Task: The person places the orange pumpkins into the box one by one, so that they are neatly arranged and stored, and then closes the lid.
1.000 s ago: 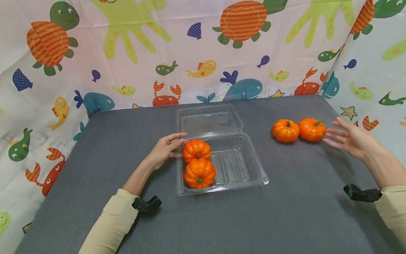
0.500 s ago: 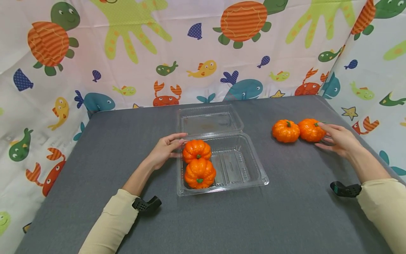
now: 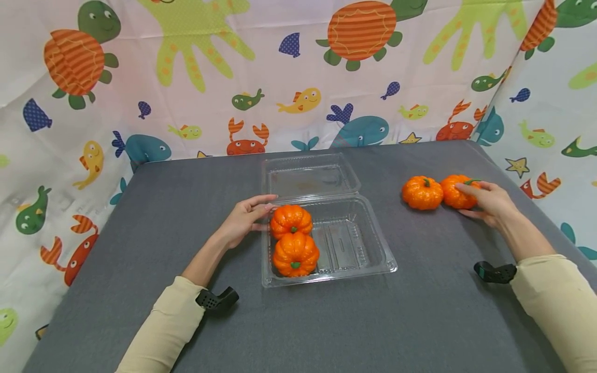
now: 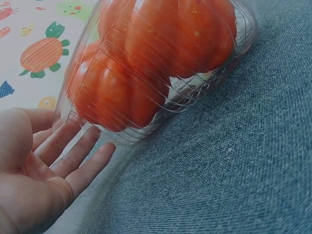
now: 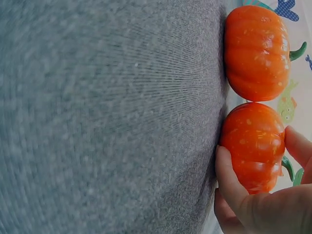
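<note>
A clear plastic clamshell container (image 3: 347, 243) lies with its lid (image 3: 308, 178) folded back on the grey cloth. Two small orange pumpkins stand in its left part, a rear pumpkin (image 3: 290, 220) and a front pumpkin (image 3: 296, 254). My left hand (image 3: 242, 220) touches the container's left side, its fingers fairly straight along the wall in the left wrist view. Over to the right, my right hand (image 3: 489, 203) grips the outer pumpkin (image 3: 452, 192), thumb near its green stem and fingers low on its side (image 5: 253, 141). Touching that one is another pumpkin (image 3: 422, 192).
Grey cloth (image 3: 326, 326) covers the table. Behind and at both sides hangs a white curtain (image 3: 200, 103) printed with sea animals. Each wrist carries a small black camera, seen at the left (image 3: 216, 299) and the right (image 3: 495, 272).
My right hand has moved left and closed its fingers and thumb around the outer pumpkin. The left hand stays at the container's left side.
</note>
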Motion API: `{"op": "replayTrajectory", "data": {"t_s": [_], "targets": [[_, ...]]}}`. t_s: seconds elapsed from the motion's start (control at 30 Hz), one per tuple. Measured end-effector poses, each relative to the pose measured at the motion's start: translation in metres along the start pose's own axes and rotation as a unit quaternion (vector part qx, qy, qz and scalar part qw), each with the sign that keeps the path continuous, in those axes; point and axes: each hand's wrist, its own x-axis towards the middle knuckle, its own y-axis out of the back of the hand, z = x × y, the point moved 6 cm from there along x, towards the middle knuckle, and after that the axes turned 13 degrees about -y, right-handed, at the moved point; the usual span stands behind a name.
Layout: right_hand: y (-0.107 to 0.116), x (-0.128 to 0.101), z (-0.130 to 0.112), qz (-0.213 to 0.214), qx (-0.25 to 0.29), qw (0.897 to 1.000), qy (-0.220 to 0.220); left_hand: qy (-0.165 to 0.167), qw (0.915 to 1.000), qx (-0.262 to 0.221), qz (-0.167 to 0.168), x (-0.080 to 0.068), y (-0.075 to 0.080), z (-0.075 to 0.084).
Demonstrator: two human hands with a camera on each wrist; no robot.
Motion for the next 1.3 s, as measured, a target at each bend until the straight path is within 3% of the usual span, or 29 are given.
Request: {"op": "replayTrajectory", "data": {"t_s": [0.27,0.63,0.73,1.0,1.3], "targets": [[0.005,-0.001,0.002,0.001,0.053,0.998,-0.033,0.002,1.0000,0.004,0.000,0.000,0.001,-0.001],[0.027,-0.009,-0.007,0.047,0.043,0.998,-0.002,0.003,1.0000,-0.001,0.003,0.000,0.001,0.001],[0.027,-0.011,-0.010,0.038,0.054,0.998,0.003,0.004,1.0000,-0.001,0.001,0.000,0.001,0.001],[0.010,-0.031,-0.031,-0.008,0.052,0.993,0.108,0.001,1.0000,-0.002,0.004,0.000,0.000,0.003],[-0.019,-0.055,-0.046,-0.056,0.075,0.979,0.183,0.003,1.0000,-0.002,0.003,0.000,0.001,0.000]]}}
